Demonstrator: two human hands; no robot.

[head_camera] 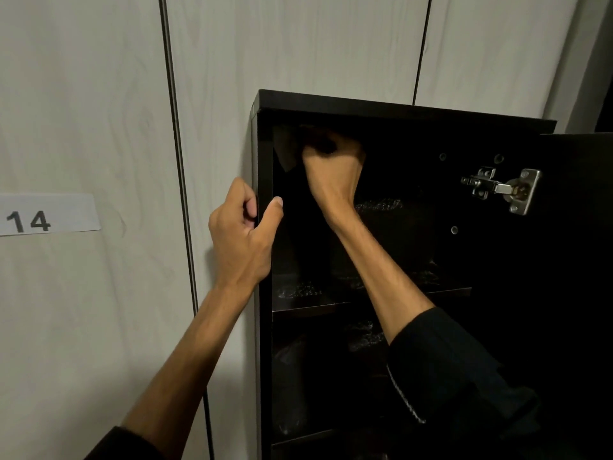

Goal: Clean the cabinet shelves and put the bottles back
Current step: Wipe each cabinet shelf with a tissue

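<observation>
A tall black cabinet (398, 109) stands open against a pale wood-grain wall. My left hand (243, 230) grips its left side panel, thumb inside and fingers round the outer edge. My right hand (331, 167) reaches into the top compartment near the upper left corner, its fingers curled round a dark cloth (287, 151) held against the inside. The upper shelf (308, 307) and the lower shelf (298, 438) are very dark. No bottles show clearly in the gloom.
The cabinet door (577, 260) hangs open at the right on a metal hinge (504, 189). A white label reading 14 (46, 215) is stuck to the wall panel at the left. Dark vertical seams run down the wall.
</observation>
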